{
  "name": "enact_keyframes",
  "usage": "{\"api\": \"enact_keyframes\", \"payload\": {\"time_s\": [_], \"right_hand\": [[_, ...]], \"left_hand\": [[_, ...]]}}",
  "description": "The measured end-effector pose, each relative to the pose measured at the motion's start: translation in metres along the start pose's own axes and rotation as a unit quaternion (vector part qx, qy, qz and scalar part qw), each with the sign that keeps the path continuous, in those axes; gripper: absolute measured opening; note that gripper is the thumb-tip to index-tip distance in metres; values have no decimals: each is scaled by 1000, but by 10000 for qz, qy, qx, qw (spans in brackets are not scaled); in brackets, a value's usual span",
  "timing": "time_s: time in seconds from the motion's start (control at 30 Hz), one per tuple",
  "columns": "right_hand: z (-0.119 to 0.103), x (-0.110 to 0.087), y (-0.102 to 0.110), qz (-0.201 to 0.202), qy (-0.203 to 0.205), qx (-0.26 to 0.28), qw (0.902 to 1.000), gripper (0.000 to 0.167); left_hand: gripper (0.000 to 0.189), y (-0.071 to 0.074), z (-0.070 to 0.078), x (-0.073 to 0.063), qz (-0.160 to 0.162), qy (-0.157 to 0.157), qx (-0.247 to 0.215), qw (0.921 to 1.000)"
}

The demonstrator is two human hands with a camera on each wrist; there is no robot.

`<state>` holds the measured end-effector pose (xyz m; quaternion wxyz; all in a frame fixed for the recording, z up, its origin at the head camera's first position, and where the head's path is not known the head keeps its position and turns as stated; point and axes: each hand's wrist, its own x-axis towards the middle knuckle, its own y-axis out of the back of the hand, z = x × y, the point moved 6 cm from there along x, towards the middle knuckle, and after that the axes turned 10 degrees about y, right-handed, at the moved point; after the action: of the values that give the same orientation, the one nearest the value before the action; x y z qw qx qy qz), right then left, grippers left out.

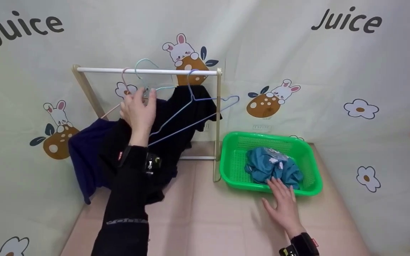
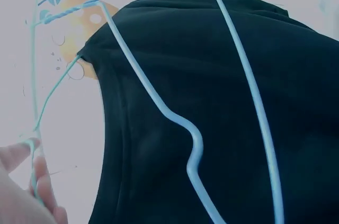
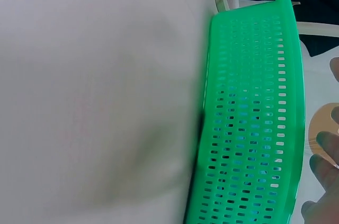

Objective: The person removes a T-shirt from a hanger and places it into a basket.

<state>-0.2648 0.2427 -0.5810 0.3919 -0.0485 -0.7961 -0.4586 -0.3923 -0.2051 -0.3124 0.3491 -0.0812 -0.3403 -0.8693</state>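
Observation:
At the rail, my left hand (image 1: 139,110) pinches the neck of a mint wire hanger (image 1: 164,87), which bears a black garment (image 1: 187,103). The hanger's hook is up at the white rail (image 1: 101,70). In front of the black cloth, a bare blue hanger (image 1: 176,121) hangs from the same rail. My right hand (image 1: 285,213) reaches over the near rim of a green basket (image 1: 231,156), its fingers extended to the crumpled teal garment (image 1: 262,165) inside. The right wrist view shows the fingertips (image 3: 320,168) beyond the basket's rim.
A navy garment (image 1: 87,153) hangs at the left from a pink hanger (image 1: 124,80). The rack's right upright (image 1: 218,142) stands close to the basket. A printed cloth (image 1: 262,46) forms the walls behind, and a pinkish cover (image 1: 205,213) lies underneath.

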Motion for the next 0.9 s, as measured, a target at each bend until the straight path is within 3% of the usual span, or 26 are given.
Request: {"api": "enact_keyframes", "payload": {"time_s": [0.1, 0.23, 0.53, 0.9], "right_hand": [[-1, 1, 0, -7, 16, -13, 10000, 65], [-2, 1, -1, -26, 24, 2, 10000, 65], [-6, 2, -5, -68, 2, 45, 10000, 65], [-17, 8, -8, 10, 120, 180, 9998, 66]], "left_hand": [[44, 7, -12, -1, 470, 339, 16, 9983], [40, 12, -25, -5, 848, 433, 53, 9954], [38, 11, -47, -18, 935, 279, 128, 9951], [36, 0, -100, -44, 1337, 136, -35, 9909]]}}
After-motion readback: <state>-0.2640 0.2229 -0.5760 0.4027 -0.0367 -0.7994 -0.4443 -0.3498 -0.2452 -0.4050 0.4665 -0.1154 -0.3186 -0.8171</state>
